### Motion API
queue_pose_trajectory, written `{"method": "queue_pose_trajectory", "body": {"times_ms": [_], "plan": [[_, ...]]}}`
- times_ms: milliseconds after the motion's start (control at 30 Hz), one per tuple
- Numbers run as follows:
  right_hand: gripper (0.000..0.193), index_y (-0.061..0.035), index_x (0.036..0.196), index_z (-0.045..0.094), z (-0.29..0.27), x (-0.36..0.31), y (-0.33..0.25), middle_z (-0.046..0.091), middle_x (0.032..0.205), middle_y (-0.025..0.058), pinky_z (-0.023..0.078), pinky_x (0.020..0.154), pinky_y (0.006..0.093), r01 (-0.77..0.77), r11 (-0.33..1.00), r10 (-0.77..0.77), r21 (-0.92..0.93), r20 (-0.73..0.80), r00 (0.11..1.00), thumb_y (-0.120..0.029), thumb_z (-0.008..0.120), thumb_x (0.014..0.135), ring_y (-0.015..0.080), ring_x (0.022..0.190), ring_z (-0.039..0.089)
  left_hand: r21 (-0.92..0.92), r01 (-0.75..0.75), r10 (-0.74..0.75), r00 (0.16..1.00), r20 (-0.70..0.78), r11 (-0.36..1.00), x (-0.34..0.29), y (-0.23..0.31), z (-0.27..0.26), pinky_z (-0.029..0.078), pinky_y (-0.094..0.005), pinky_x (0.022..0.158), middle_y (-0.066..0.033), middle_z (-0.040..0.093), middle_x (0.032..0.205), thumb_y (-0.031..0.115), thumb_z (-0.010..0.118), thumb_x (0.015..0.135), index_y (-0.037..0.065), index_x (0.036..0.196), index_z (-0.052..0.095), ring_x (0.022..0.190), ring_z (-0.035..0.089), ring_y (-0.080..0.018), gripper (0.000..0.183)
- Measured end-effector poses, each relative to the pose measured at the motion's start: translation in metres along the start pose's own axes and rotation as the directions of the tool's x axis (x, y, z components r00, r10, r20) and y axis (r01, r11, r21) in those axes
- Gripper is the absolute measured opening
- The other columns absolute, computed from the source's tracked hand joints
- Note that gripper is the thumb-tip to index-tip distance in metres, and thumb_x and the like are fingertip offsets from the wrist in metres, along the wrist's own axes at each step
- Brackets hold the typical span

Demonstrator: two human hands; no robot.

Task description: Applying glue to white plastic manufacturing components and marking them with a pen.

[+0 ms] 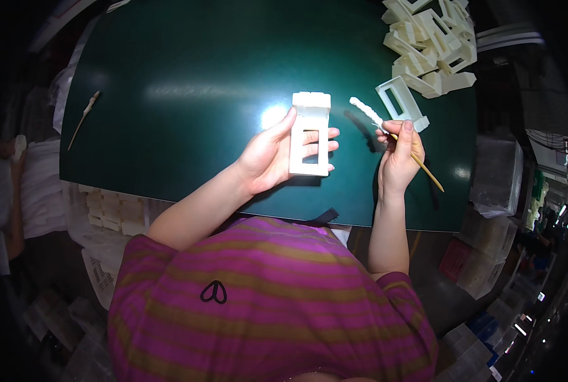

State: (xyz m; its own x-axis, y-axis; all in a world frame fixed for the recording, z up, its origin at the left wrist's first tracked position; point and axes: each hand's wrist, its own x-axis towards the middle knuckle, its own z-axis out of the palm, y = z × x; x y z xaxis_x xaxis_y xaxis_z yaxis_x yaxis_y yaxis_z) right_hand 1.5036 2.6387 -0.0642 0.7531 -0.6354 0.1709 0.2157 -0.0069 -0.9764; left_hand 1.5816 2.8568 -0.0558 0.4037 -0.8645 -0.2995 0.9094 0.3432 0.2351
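Note:
My left hand [268, 156] holds a white plastic frame [294, 149], gripped between the thumb and the fingers behind it. The frame has a rectangular opening, through which some of my fingers show, and a raised block at its far end. To the right, my right hand [399, 153] pinches a thin wooden stick [431, 177] whose far end is wrapped in white fluffy material [365, 112]. The wrapped tip is apart from the frame and points up and left. Just beyond my right hand, a similar white frame [403, 99] lies on the table.
A heap of white plastic parts [433, 41] covers the far right corner of the dark green table [201, 57]. Another wrapped stick [84, 118] lies near the left edge. Boxes of white parts [115, 213] stand below the left front edge. Someone's arm [15, 197] shows far left.

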Motion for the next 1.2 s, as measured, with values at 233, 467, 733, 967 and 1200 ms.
{"method": "queue_pose_trajectory", "body": {"times_ms": [233, 467, 733, 967, 1200], "plan": [[0.028, 0.0048, 0.08, 0.068, 0.019, -0.017, -0.013, 0.065, 0.077, 0.0106, 0.047, 0.062, 0.0268, 0.2, 0.968, -0.139, -0.155, 0.335, 0.932, -0.009, 0.052, 0.099, 0.0147, 0.068, 0.059, -0.015, -0.02, 0.021, 0.999, 0.04, 1.0, 0.004, -0.004, -0.022, 0.044, -0.0593, 0.104, -0.0233, 0.042, 0.143, 0.042, 0.027, 0.106, 0.005, 0.146, 0.03, 0.13, 0.048, -0.0343, 0.055], [0.015, 0.0019, 0.074, 0.068, 0.042, -0.017, -0.021, 0.065, 0.066, 0.0084, 0.05, 0.061, 0.0321, 0.479, 0.741, -0.282, -0.471, 0.43, 0.858, 0.0, 0.063, 0.088, 0.0218, 0.062, 0.063, 0.229, -0.128, 0.149, 0.986, -0.078, 0.965, 0.004, -0.011, -0.018, 0.051, -0.0497, 0.1, -0.0221, 0.05, 0.136, 0.035, 0.032, 0.106, 0.002, 0.142, 0.035, 0.125, 0.053, -0.0325, 0.049], [0.029, 0.002, 0.065, 0.065, 0.024, -0.042, -0.047, 0.062, 0.059, 0.0082, 0.045, 0.054, 0.0284, 0.104, 0.871, 0.141, -0.48, 0.448, 0.883, -0.003, 0.057, 0.093, 0.0154, 0.051, 0.058, 0.222, -0.26, 0.278, 0.959, -0.053, 0.94, 0.002, -0.023, -0.016, 0.049, -0.0472, 0.102, -0.0238, 0.047, 0.14, 0.036, 0.031, 0.106, 0.001, 0.142, 0.033, 0.126, 0.052, -0.0323, 0.051], [0.033, 0.0028, 0.093, 0.06, 0.002, -0.036, -0.023, 0.061, 0.09, 0.0172, 0.05, 0.068, 0.0321, -0.189, 0.876, 0.102, 0.443, 0.212, 0.972, -0.022, 0.042, 0.105, 0.0227, 0.077, 0.061, 0.125, -0.183, 0.179, 0.983, 0.041, 0.975, -0.007, -0.012, -0.016, 0.049, -0.0489, 0.103, -0.0233, 0.045, 0.142, 0.041, 0.026, 0.106, 0.003, 0.146, 0.029, 0.127, 0.051, -0.032, 0.056], [0.031, 0.0036, 0.12, 0.057, -0.041, 0.005, -0.031, 0.067, 0.115, 0.0164, 0.048, 0.086, 0.0313, 0.233, 0.911, -0.257, -0.34, -0.028, 0.966, -0.02, 0.044, 0.105, 0.0221, 0.103, 0.065, 0.094, -0.166, 0.165, 0.986, 0.014, 0.982, -0.02, -0.005, -0.021, 0.049, -0.0485, 0.103, -0.0235, 0.042, 0.144, 0.04, 0.028, 0.106, 0.003, 0.148, 0.025, 0.127, 0.052, -0.0322, 0.056]]}}
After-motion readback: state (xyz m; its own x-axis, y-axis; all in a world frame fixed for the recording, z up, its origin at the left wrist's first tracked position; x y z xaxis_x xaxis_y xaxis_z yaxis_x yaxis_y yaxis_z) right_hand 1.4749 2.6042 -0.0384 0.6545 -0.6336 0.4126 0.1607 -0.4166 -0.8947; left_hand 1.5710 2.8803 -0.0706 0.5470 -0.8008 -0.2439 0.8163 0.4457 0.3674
